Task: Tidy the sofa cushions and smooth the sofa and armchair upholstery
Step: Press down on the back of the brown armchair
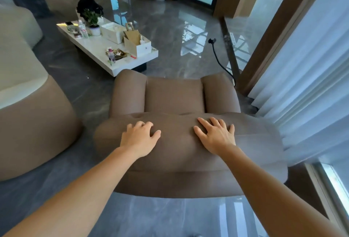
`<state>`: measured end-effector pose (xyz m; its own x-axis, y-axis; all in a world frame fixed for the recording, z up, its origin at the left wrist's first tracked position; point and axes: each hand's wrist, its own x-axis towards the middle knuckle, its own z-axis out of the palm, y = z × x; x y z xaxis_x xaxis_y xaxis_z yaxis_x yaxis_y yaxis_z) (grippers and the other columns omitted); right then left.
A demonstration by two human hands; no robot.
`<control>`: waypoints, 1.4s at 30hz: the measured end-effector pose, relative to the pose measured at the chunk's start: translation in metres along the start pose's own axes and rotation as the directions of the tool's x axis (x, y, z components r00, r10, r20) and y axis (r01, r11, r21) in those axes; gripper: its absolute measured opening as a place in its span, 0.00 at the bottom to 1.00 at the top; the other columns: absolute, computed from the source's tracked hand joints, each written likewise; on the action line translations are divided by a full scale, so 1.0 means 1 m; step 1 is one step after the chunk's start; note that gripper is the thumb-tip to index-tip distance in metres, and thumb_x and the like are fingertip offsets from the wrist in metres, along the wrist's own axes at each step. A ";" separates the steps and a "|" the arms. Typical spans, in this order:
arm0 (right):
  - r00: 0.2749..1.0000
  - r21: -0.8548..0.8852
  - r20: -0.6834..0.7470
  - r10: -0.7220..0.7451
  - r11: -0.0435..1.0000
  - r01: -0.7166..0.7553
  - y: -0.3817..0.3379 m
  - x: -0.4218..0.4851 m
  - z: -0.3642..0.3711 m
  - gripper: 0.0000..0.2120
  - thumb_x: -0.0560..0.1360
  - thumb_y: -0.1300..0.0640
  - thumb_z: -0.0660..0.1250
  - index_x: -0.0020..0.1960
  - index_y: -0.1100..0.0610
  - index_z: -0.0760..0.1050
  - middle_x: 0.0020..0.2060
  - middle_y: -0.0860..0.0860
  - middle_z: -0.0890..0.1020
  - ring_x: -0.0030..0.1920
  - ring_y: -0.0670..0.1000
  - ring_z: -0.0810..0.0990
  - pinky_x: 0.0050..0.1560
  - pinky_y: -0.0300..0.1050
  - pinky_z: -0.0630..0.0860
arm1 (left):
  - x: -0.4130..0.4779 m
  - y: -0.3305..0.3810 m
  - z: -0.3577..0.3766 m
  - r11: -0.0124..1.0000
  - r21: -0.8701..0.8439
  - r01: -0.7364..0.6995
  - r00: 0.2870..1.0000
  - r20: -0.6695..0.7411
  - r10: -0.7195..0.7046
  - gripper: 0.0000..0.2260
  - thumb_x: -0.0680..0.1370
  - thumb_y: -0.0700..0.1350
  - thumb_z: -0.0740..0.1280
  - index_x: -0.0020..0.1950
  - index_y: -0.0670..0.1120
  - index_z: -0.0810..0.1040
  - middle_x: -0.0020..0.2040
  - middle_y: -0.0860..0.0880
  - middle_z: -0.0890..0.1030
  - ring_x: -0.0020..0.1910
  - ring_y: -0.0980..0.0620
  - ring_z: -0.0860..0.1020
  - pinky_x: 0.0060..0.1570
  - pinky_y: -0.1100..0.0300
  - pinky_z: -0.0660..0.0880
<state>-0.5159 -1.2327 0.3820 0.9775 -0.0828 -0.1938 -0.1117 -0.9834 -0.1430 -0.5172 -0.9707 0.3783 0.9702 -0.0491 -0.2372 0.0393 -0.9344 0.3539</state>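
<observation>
A brown armchair [173, 95] stands in front of me, seen from behind its padded backrest [177, 153]. My left hand [139, 138] rests on the top of the backrest, left of centre, fingers slightly curled and pressing into the fabric. My right hand [215, 134] lies flat on the backrest top, right of centre, fingers spread. Neither hand holds anything. The seat and both arms of the chair show beyond my hands. A cream and brown sofa [24, 93] curves along the left edge.
A white coffee table [120, 66] beyond the armchair carries boxes, bottles, a potted plant and a paper bag. Sheer curtains [309, 85] hang close on the right. A black cable [219, 59] lies on the glossy grey floor.
</observation>
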 end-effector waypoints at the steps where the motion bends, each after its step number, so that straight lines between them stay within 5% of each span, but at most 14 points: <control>1: 1.000 0.012 -0.002 0.008 1.000 -0.008 0.016 0.002 -0.002 0.35 0.72 0.27 0.39 0.76 0.35 0.58 0.77 0.49 0.64 0.78 0.56 0.56 0.74 0.67 0.47 | 0.000 0.017 0.005 1.000 0.023 0.009 1.000 0.003 -0.010 0.26 0.77 0.66 0.53 0.70 0.55 0.69 0.71 0.49 0.69 0.66 0.39 0.66 0.61 0.43 0.67; 8: 0.980 0.051 -0.156 -0.126 0.989 0.136 0.094 0.009 0.008 0.30 0.76 0.32 0.43 0.72 0.39 0.66 0.71 0.47 0.72 0.73 0.54 0.63 0.73 0.65 0.52 | 0.005 0.126 0.053 0.972 0.173 0.158 0.981 -0.144 -0.134 0.33 0.72 0.70 0.42 0.68 0.55 0.67 0.69 0.50 0.69 0.63 0.36 0.65 0.63 0.34 0.61; 19: 0.948 0.096 -0.260 -0.185 0.972 0.216 0.137 0.021 0.015 0.27 0.77 0.33 0.47 0.70 0.41 0.71 0.70 0.50 0.75 0.73 0.57 0.65 0.74 0.65 0.53 | 0.003 0.178 0.087 0.944 0.196 0.266 0.935 -0.289 -0.204 0.27 0.75 0.66 0.46 0.63 0.52 0.70 0.66 0.47 0.73 0.62 0.35 0.66 0.64 0.30 0.58; 25: 0.942 0.074 -0.256 -0.218 0.967 0.244 0.169 0.043 -0.001 0.27 0.77 0.34 0.48 0.69 0.40 0.72 0.70 0.49 0.75 0.73 0.56 0.65 0.75 0.64 0.54 | 0.016 0.213 0.095 0.946 0.215 0.241 0.933 -0.321 -0.165 0.28 0.75 0.64 0.47 0.62 0.48 0.72 0.61 0.42 0.74 0.58 0.36 0.69 0.63 0.32 0.62; 42: 0.869 0.086 -0.242 -0.431 0.883 0.461 0.278 0.152 -0.047 0.28 0.76 0.33 0.48 0.68 0.41 0.74 0.69 0.50 0.76 0.72 0.56 0.66 0.74 0.64 0.55 | 0.075 0.346 0.122 0.854 0.142 0.501 0.807 -0.434 -0.401 0.30 0.75 0.65 0.46 0.64 0.48 0.71 0.63 0.41 0.74 0.59 0.35 0.70 0.63 0.33 0.64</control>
<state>-0.3900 -1.5259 0.3587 0.9413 0.3123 0.1284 0.3370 -0.8926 -0.2994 -0.4600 -1.3406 0.3731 0.8707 0.4881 0.0598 0.4854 -0.8726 0.0554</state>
